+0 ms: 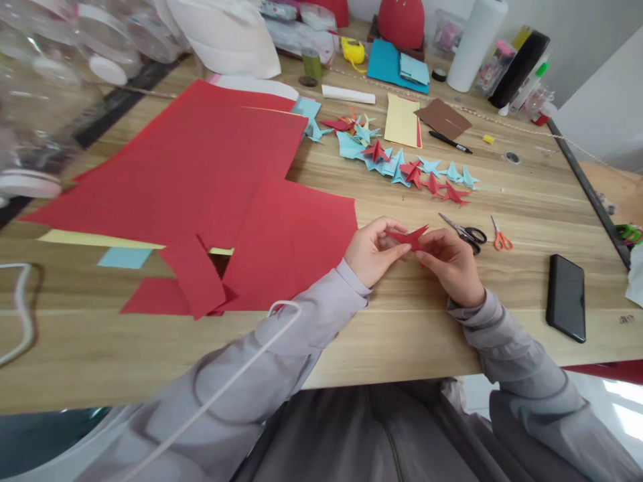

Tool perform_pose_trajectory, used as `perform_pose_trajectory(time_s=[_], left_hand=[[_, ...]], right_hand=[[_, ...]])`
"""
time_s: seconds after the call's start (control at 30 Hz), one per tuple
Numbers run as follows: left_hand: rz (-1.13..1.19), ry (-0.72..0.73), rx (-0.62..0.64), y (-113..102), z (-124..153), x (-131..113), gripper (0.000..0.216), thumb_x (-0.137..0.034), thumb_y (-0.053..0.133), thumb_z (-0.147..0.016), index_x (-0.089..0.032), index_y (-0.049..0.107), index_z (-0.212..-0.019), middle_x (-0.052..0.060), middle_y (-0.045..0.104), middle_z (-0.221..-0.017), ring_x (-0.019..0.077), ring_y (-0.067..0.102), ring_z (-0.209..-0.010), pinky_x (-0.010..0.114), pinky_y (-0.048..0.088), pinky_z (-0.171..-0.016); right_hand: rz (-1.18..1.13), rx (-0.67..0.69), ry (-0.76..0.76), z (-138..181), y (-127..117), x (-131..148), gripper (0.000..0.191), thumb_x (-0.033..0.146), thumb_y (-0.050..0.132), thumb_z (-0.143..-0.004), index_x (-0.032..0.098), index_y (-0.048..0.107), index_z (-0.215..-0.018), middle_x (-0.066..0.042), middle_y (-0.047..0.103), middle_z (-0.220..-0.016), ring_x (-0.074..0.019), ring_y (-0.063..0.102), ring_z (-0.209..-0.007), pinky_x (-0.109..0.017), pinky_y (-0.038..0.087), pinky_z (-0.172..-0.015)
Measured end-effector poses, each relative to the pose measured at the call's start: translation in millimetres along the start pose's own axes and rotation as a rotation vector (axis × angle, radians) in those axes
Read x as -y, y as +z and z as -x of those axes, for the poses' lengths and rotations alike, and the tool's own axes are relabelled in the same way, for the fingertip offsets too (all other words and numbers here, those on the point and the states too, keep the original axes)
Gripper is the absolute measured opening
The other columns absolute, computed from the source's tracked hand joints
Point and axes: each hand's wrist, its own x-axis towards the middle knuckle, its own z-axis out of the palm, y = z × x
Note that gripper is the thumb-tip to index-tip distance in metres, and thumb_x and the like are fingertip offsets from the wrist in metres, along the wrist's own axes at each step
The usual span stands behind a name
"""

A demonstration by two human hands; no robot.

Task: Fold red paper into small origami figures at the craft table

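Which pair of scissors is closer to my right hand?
The black-handled pair, lying right beside your right hand. The other pair has orange handles and lies farther right, toward the phone.

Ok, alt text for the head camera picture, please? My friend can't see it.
A person's left hand and right hand hold folded red paper over a wooden table. Large red sheets lie to the left, folded red and blue paper shapes beyond, two pairs of scissors and a phone to the right.
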Motion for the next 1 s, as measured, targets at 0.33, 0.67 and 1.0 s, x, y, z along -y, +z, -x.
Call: perform_pose_trajectory(time_s=[0.33,0.67,1.0], left_hand=[[-0.068,0.15,0.049,-3.7,-1.9,0.2,0.011,-0.015,0.073,-0.057,-0.015,0.061,-0.057,0.007,0.071,-0.08,0.019,0.066,-0.083,0.031,0.052,-0.076],[-0.093,0.076,0.025,-2.8,-1.0,4.0,0.012,-0.016,0.074,-0.058,-0.014,0.064,-0.065,0.005,0.069,-0.072,0.017,0.065,-0.071,0.032,0.053,-0.071],[-0.105,0.213,0.102,-4.5,-1.2,8.9,0.012,-0.016,0.072,-0.063,-0.015,0.069,-0.075,0.009,0.071,-0.089,0.0197,0.066,-0.086,0.032,0.053,-0.075]], right_hand=[[-0.001,0.033,-0.027,1.4,-1.6,-0.3,0.02,0.032,0.073,-0.073,0.021,0.061,-0.084,-0.002,0.064,-0.082,-0.0157,0.061,-0.076,-0.032,0.05,-0.072],[0.13,0.041,-0.105,3.1,-1.8,-0.6,0.013,0.028,0.069,-0.078,0.021,0.06,-0.084,-0.003,0.063,-0.086,-0.016,0.06,-0.079,-0.031,0.05,-0.069],[0.229,0.046,-0.218,1.6,-4.1,-3.5,0.004,0.016,0.064,-0.077,0.02,0.063,-0.077,-0.003,0.061,-0.082,-0.0134,0.058,-0.074,-0.026,0.046,-0.061]])
